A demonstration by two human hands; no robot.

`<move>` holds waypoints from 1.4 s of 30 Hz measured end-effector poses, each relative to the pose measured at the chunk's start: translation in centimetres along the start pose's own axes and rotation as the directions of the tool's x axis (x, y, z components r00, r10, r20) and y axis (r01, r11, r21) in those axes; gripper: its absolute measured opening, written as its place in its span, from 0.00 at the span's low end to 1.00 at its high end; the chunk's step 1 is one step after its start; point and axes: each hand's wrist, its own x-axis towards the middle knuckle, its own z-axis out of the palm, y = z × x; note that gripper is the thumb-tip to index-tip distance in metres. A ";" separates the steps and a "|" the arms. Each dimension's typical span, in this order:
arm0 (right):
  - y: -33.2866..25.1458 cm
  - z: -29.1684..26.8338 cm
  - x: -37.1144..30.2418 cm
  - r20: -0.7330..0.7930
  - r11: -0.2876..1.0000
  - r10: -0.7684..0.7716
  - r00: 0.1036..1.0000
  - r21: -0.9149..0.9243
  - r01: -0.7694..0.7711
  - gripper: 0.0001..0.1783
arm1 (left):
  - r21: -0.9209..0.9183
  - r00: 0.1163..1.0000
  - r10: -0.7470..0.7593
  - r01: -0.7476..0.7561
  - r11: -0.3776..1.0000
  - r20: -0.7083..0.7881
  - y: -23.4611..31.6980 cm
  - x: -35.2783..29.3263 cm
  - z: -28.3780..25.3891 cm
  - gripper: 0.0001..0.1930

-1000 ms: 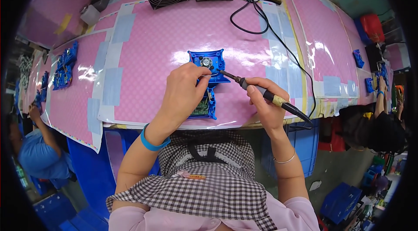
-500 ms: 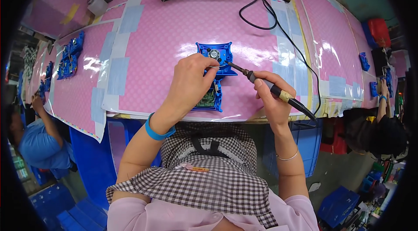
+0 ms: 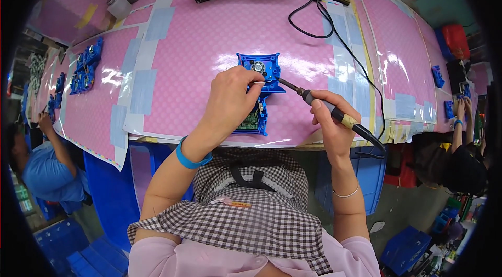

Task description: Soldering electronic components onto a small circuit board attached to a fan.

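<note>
Here's the left hand (image 3: 232, 95), finger and thumb pinched on a thin pale wire (image 3: 267, 81) over the upper blue shell (image 3: 273, 59), a round speaker (image 3: 258, 67) sitting inside it. The right hand (image 3: 335, 120) grips the soldering iron (image 3: 323, 104) like a pen — its tip reaches the shell's right edge, though whether it touches is hard to tell. Just below, nearer the body, lies the lower blue shell (image 3: 263, 126) with its green circuit board (image 3: 253, 120), partly behind the left hand — all on pink sheeting (image 3: 193, 42).
</note>
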 end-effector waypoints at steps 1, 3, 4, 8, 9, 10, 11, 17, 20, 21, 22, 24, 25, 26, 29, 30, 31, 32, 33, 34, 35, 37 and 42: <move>0.0 -0.1 0.0 -0.011 1.000 0.002 1.000 0.016 -0.002 0.10 | 0.001 1.000 -0.001 0.001 1.000 -0.003 0.0 0.0 0.0 0.07; 0.0 -0.2 -0.1 -0.033 0.999 0.024 0.999 0.047 -0.023 0.09 | 0.000 1.000 -0.001 0.001 1.000 -0.001 0.0 0.0 0.0 0.07; 0.0 -0.2 -0.1 -0.056 0.996 0.050 0.997 0.080 -0.045 0.08 | 0.001 1.000 -0.001 0.001 1.000 -0.004 -0.1 0.0 0.1 0.07; -0.3 -0.4 -0.2 -0.068 0.993 0.066 0.996 0.098 -0.059 0.09 | -0.014 0.999 -0.030 0.030 0.999 0.023 0.2 0.0 0.0 0.07; -0.2 -0.5 -0.3 -0.056 0.996 0.057 0.997 0.070 -0.053 0.09 | -0.026 0.997 -0.057 0.058 0.998 0.042 0.3 0.0 0.0 0.07; -0.1 -0.6 -0.4 -0.044 0.998 0.049 0.998 0.042 -0.048 0.10 | -0.026 0.998 -0.057 0.058 0.998 0.037 0.3 -0.1 0.0 0.07; -0.1 -0.7 -0.4 -0.041 0.998 0.047 0.998 0.041 -0.046 0.10 | -0.026 0.997 -0.063 0.064 0.998 0.037 0.4 -0.1 0.0 0.07; -0.4 -0.6 -0.5 -0.087 0.997 0.058 0.995 0.049 -0.054 0.12 | -0.013 0.996 -0.070 0.071 0.997 0.046 0.5 0.1 0.0 0.07; -0.7 -0.4 -0.5 -0.115 0.998 0.051 0.992 0.039 -0.047 0.14 | -0.006 0.995 -0.079 0.079 0.997 0.053 0.5 0.0 -0.1 0.07; -0.6 -0.3 -0.5 -0.113 0.997 0.053 0.992 0.061 -0.046 0.14 | -0.002 0.994 -0.088 0.088 0.996 0.063 0.5 -0.1 -0.1 0.07; -0.5 -0.3 -0.6 -0.110 0.995 0.055 0.992 0.083 -0.046 0.15 | -0.002 0.994 -0.089 0.089 0.996 0.058 0.5 -0.1 -0.1 0.07; -0.6 -0.2 -0.6 -0.109 0.995 0.056 0.992 0.086 -0.046 0.14 | -0.014 0.995 -0.087 0.087 0.996 0.053 0.5 -0.1 -0.1 0.07; -0.6 -0.1 -0.6 -0.111 0.995 0.060 0.992 0.090 -0.050 0.14 | -0.011 0.995 -0.089 0.090 0.996 0.049 0.5 -0.1 -0.2 0.07; -0.6 0.0 -0.6 -0.109 0.994 0.061 0.992 0.094 -0.051 0.14 | -0.042 0.999 -0.038 0.039 0.998 0.007 0.5 -0.1 -0.3 0.06; -0.7 -0.3 -0.7 -0.134 0.994 0.064 0.989 0.099 -0.051 0.12 | -0.210 0.978 -0.083 0.042 0.977 -0.192 0.6 -0.3 -2.2 0.05; -0.8 -0.7 -0.9 -0.133 0.997 0.032 0.991 0.074 -0.023 0.12 | -0.357 0.924 -0.194 0.069 0.932 -0.329 0.4 -0.5 -3.1 0.04; -0.8 -0.9 -1.0 -0.132 0.999 0.001 0.991 0.050 0.006 0.11 | -0.436 0.888 -0.281 0.104 0.894 -0.364 -0.3 -0.9 -3.9 0.04; -0.7 -1.1 -1.0 -0.133 0.998 0.002 0.991 0.056 0.006 0.11 | -0.431 0.889 -0.278 0.104 0.896 -0.365 -0.9 -1.4 -4.7 0.04; -0.5 -1.0 -1.0 -0.122 0.998 0.010 0.992 0.067 -0.001 0.11 | -0.459 0.876 -0.368 0.200 0.866 -0.313 -1.7 -2.1 -5.2 0.05; -0.4 -0.9 -1.0 -0.112 0.997 0.017 0.994 0.077 -0.008 0.10 | -0.482 0.853 -0.453 0.293 0.826 -0.258 -2.3 -2.4 -5.3 0.06; -0.5 -0.7 -0.9 -0.110 0.997 0.017 0.994 0.082 -0.008 0.10 | -0.478 0.852 -0.453 0.294 0.828 -0.260 -2.4 -2.6 -4.9 0.06; -0.7 0.1 -0.7 -0.087 0.986 0.090 0.992 0.150 -0.076 0.10 | -0.435 0.900 -0.377 0.257 0.863 -0.217 -2.3 -2.7 -3.5 0.08; -0.9 0.4 -0.9 -0.024 0.994 0.049 0.999 0.100 -0.046 0.09 | -0.252 0.925 -0.275 0.209 0.945 -0.262 -1.1 -1.6 -1.7 0.08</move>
